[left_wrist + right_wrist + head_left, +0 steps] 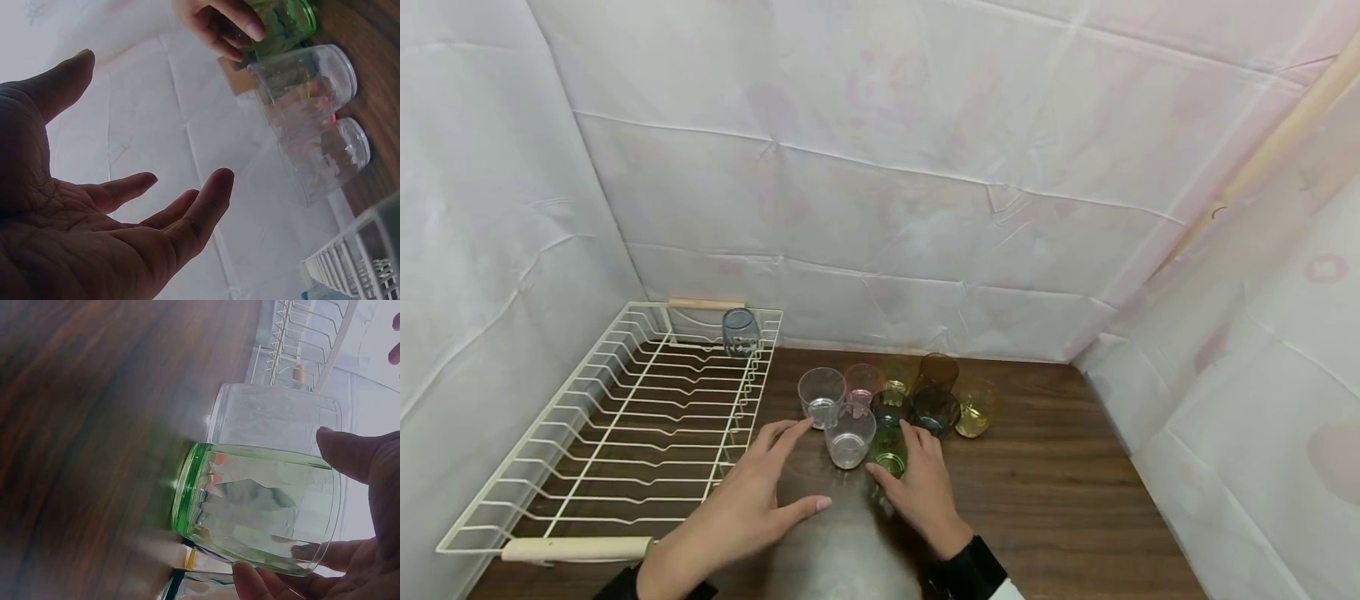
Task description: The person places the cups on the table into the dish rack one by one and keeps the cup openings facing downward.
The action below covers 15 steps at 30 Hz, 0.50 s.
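My right hand [921, 492] curves round a green drinking glass [262, 506], thumb on one side and fingers on the other. That glass stands upright on the wooden table. My left hand [748, 500] is held over the table with fingers spread and nothing in it, as the left wrist view [125, 219] also shows. Just beyond its fingertips stand two clear glasses, the nearer one [850, 437] beside the green glass and the other [822, 396] behind it. A pink glass [862, 382] sits further back.
More tinted glasses cluster behind the right hand: a brown one [937, 371], a dark one [937, 412] and a yellow one [973, 417]. A cream wire dish rack [576, 547] with wooden handles occupies the left; one bluish glass [741, 333] is in its far corner. White sheeting [865, 208] surrounds the table.
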Motion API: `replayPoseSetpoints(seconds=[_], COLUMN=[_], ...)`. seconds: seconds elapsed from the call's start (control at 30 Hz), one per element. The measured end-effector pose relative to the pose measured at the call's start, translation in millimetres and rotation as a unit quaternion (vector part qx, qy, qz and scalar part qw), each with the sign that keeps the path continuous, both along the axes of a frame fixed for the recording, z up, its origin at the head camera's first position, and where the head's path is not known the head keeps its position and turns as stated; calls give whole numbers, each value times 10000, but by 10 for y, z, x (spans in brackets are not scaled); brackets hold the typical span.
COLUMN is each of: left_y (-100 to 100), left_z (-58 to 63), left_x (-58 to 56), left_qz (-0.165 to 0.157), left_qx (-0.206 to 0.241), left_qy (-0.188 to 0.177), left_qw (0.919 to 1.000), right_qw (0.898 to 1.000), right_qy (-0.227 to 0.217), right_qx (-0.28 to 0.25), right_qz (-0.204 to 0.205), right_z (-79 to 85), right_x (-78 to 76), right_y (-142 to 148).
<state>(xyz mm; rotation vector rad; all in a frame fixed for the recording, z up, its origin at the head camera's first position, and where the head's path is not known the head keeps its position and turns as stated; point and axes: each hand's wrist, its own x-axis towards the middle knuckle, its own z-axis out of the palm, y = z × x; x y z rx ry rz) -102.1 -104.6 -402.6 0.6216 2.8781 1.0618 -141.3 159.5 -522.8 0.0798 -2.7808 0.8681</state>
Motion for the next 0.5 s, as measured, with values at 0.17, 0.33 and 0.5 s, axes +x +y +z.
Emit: replayPoseSetpoints(seconds=[0.17,0.33,0.5], left_y=[14,3,-36], left_z=[-68,-197,-222], left_x=[9,35,42], left_qz=[93,265,347], left_qx=[13,-67,-83], left_qy=[-249,-171,-189], left_qw=[9996,9995,9992], right_qw=[9998,9998,9999], right_qy=[88,51,18], right_qx=[158,186,95], right_qz=[-40,-73,-77], right_z=[14,4,-12], right_x=[-18,-27,-28], right_y=[-4,-11,-17])
